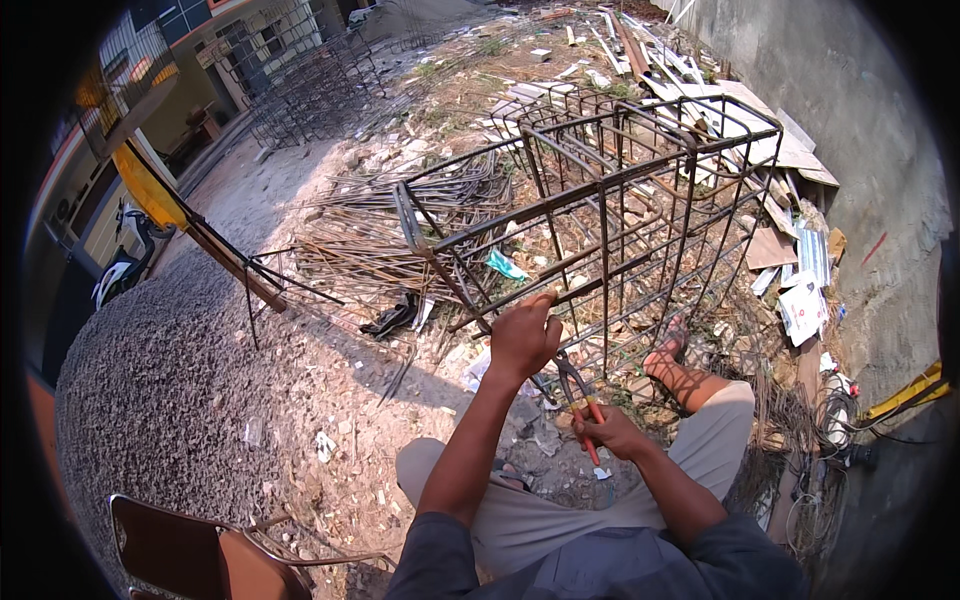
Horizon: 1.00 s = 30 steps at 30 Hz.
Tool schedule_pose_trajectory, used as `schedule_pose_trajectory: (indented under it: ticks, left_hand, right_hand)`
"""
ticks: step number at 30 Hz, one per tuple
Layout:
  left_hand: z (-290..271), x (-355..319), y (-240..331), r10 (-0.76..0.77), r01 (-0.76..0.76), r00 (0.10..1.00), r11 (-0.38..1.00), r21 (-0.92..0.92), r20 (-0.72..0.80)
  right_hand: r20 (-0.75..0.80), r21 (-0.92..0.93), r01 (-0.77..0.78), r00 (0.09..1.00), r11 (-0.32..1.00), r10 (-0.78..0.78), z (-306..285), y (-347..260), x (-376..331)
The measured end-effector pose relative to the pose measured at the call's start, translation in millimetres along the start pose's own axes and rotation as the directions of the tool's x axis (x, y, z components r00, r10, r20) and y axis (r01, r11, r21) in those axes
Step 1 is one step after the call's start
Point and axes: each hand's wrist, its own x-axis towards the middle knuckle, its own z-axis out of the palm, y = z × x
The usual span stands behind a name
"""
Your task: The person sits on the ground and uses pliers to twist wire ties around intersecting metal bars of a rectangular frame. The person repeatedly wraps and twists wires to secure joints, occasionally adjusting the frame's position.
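Observation:
A cage of rusty steel rebar (603,205), long bars joined by square hoops, stands on the ground in front of me. My left hand (524,338) is closed at the near end of the cage, on one of its lower long rebars (628,267); the fingertips are partly hidden. In my right hand (612,433), just nearer and to the right, is a pair of end-cutting nippers (573,392) with red-orange handles. Their dark jaws point up and away from me, close under my left hand. Whether the jaws touch a wire cannot be made out.
Loose rebar hoops (400,225) lie heaped left of the cage. A gravel pile (170,400) rises at the left, with a brown chair (200,550) nearer. Scrap boards (770,140) lean by the concrete wall (880,200). Cables (840,420) tangle at right.

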Motion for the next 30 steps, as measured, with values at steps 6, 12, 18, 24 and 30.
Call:
schedule_pose_trajectory:
  ticks: [6,12,18,24,30]
  left_hand:
    - [13.1,3.0,-0.2,0.026,-0.01,0.99,0.993,0.118,-0.135]
    - [18.2,3.9,-4.4,0.08,-0.052,0.985,0.983,0.177,-0.155]
    - [20.2,2.9,-2.4,0.13,-0.095,0.983,0.964,0.249,-0.127]
    - [31.6,10.2,-1.2,0.076,-0.022,0.985,0.947,0.321,-0.158]
    - [38.1,12.9,6.6,0.049,0.03,0.98,0.923,0.384,-0.194]
  right_hand:
    - [-0.132,-0.165,-0.096,0.988,0.982,0.075,-19.3,15.6,-9.7]
    - [-0.199,-0.688,-0.265,0.964,0.675,0.175,-78.5,100.2,33.4]
    - [-0.496,-0.778,-0.534,0.845,0.331,0.2,-87.6,172.3,71.0]
    - [-0.265,-0.942,-0.296,0.946,0.161,0.189,-85.3,221.2,61.5]
    - [-0.424,-0.834,-0.45,0.893,0.319,0.151,-114.1,241.5,109.8]
